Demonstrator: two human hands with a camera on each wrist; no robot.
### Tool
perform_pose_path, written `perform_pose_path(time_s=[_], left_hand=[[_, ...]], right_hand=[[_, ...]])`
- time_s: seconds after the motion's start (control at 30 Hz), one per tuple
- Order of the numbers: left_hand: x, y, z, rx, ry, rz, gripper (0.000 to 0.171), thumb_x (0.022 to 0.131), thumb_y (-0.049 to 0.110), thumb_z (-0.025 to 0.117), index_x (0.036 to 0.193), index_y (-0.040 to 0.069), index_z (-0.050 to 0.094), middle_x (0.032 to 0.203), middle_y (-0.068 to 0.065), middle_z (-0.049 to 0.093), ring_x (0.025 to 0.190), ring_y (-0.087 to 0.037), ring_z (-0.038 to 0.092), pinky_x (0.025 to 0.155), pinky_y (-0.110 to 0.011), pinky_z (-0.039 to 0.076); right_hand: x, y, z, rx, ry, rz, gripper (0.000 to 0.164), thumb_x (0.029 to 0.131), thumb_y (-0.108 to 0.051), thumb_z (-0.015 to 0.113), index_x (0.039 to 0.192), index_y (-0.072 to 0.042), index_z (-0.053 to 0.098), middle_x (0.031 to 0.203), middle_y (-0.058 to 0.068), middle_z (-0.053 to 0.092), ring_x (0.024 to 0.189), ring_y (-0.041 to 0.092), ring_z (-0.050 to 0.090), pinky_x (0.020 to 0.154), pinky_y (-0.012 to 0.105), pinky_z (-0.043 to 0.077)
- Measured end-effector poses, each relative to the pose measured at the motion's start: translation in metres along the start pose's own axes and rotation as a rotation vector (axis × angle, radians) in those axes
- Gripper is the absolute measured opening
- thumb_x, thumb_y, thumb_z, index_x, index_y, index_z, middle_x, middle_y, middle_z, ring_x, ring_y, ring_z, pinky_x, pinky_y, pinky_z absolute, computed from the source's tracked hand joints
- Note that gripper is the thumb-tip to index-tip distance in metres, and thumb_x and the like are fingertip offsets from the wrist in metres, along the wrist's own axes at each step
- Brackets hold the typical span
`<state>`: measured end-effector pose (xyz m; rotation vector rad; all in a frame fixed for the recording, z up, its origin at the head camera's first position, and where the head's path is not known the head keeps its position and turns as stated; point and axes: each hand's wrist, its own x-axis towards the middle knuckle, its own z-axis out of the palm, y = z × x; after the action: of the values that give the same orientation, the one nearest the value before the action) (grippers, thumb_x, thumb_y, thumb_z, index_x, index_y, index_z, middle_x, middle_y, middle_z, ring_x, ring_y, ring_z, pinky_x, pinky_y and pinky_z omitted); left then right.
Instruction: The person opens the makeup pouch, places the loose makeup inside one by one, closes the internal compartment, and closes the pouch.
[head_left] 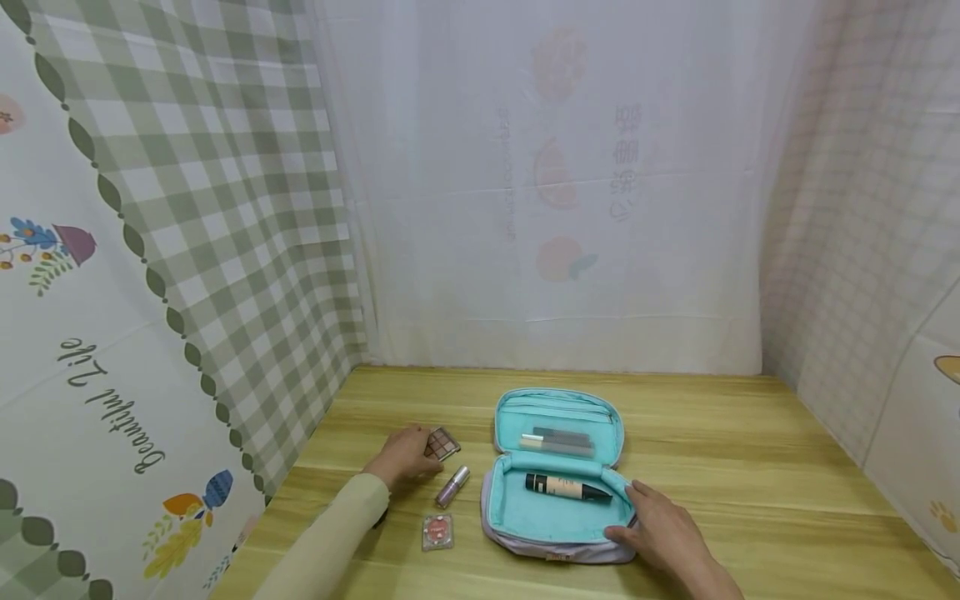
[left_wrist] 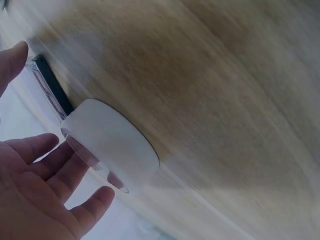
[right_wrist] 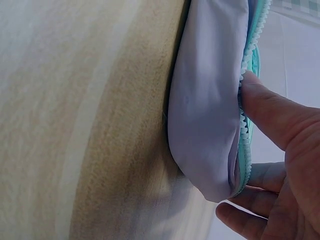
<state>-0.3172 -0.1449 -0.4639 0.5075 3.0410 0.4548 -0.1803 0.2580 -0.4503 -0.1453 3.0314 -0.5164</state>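
My left hand (head_left: 406, 454) is by an eyeshadow palette (head_left: 444, 444) on the table. Its fingers are spread and loosely bent. In the left wrist view they lie beside a white, rounded case (left_wrist: 115, 142), with a dark-edged flat case (left_wrist: 52, 85) near the thumb. My right hand (head_left: 667, 533) holds the right rim of an open makeup pouch (head_left: 517, 546), lilac outside and turquoise inside. In the right wrist view the thumb lies on the zipper edge of the pouch (right_wrist: 207, 100). A black-and-beige tube (head_left: 566, 487) with a pointed black end lies inside.
A lip gloss tube (head_left: 452, 487) and a square compact with a pink centre (head_left: 438, 532) lie left of the pouch. Slim sticks (head_left: 557, 442) sit in the raised lid's sheer pocket. Cloths (head_left: 555, 333) hang around the wooden table (head_left: 720, 433).
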Motion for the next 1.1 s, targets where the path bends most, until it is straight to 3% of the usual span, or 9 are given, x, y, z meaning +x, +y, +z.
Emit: perform_pose_path(time_s=[0.3, 0.4, 0.53, 0.7, 0.87, 1.1], left_hand=[[0.004, -0.002, 0.001, -0.044, -0.002, -0.027, 0.056, 0.077, 0.030, 0.084, 0.116, -0.003, 0.062, 0.105, -0.012, 0.059, 0.092, -0.025, 0.057, 0.087, -0.047, 0.050], [0.004, -0.001, -0.002, -0.078, 0.014, -0.038, 0.061, 0.073, 0.024, 0.085, 0.121, -0.005, 0.061, 0.113, -0.016, 0.057, 0.096, -0.027, 0.055, 0.090, -0.048, 0.049], [0.005, 0.001, -0.007, -0.075, 0.032, -0.038, 0.073, 0.069, 0.021, 0.085, 0.130, -0.006, 0.056, 0.130, -0.022, 0.052, 0.113, -0.035, 0.052, 0.102, -0.052, 0.042], [0.004, 0.004, -0.014, -0.057, 0.046, -0.002, 0.078, 0.069, 0.023, 0.085, 0.135, -0.005, 0.053, 0.136, -0.022, 0.050, 0.125, -0.038, 0.047, 0.108, -0.054, 0.036], [0.004, 0.010, -0.019, -0.030, 0.071, 0.052, 0.073, 0.072, 0.026, 0.082, 0.134, -0.003, 0.055, 0.132, -0.018, 0.053, 0.122, -0.035, 0.049, 0.104, -0.052, 0.040], [0.000, 0.025, -0.025, -0.070, 0.097, 0.109, 0.072, 0.072, 0.028, 0.086, 0.130, -0.003, 0.058, 0.126, -0.016, 0.055, 0.114, -0.032, 0.051, 0.100, -0.051, 0.041]], right_hand=[[0.000, 0.000, 0.001, 0.002, 0.008, -0.006, 0.087, 0.078, -0.052, 0.079, 0.131, 0.013, 0.054, 0.138, 0.034, 0.048, 0.124, 0.053, 0.046, 0.096, 0.065, 0.041], [0.000, 0.000, 0.001, 0.001, 0.004, -0.005, 0.087, 0.078, -0.053, 0.078, 0.131, 0.013, 0.054, 0.138, 0.034, 0.047, 0.124, 0.053, 0.046, 0.096, 0.065, 0.041], [0.000, -0.001, 0.000, -0.002, 0.001, 0.001, 0.086, 0.079, -0.052, 0.078, 0.131, 0.012, 0.054, 0.138, 0.034, 0.047, 0.125, 0.052, 0.046, 0.096, 0.065, 0.041], [-0.001, -0.001, -0.002, 0.015, -0.005, 0.007, 0.086, 0.079, -0.052, 0.078, 0.132, 0.012, 0.054, 0.139, 0.034, 0.046, 0.125, 0.053, 0.045, 0.096, 0.066, 0.040], [-0.001, 0.000, -0.004, 0.041, -0.012, 0.010, 0.087, 0.080, -0.053, 0.077, 0.133, 0.012, 0.053, 0.140, 0.035, 0.045, 0.125, 0.054, 0.044, 0.097, 0.067, 0.038], [0.000, -0.001, -0.005, 0.032, -0.023, 0.022, 0.088, 0.080, -0.054, 0.076, 0.134, 0.011, 0.053, 0.141, 0.034, 0.044, 0.126, 0.054, 0.044, 0.097, 0.067, 0.038]])
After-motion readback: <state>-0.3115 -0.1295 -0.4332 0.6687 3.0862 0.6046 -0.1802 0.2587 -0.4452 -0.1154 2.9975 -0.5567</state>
